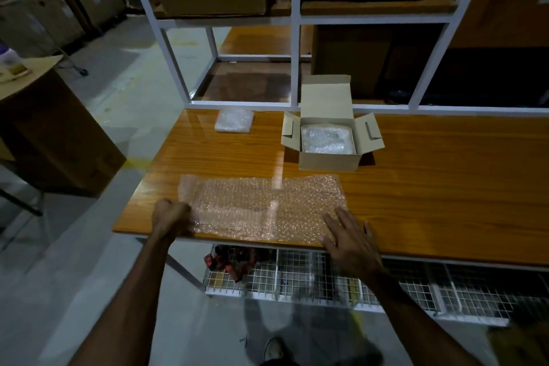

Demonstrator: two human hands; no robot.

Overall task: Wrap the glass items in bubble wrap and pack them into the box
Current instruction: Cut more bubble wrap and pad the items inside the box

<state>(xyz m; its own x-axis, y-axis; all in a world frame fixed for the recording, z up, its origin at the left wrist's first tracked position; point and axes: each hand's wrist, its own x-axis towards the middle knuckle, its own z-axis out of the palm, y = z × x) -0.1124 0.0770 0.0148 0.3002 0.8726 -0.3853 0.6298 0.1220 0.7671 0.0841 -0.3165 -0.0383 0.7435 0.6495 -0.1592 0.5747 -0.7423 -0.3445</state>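
Lying between both hands, the bubble wrap sheet (261,205) meets left grip (172,217) clenching its corner, right grip (350,236) flat.

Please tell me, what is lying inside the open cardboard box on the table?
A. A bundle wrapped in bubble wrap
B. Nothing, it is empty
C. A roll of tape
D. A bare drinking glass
A: the open cardboard box holds a bubble-wrapped bundle, and a second wrapped bundle lies apart from it on the wooden table.
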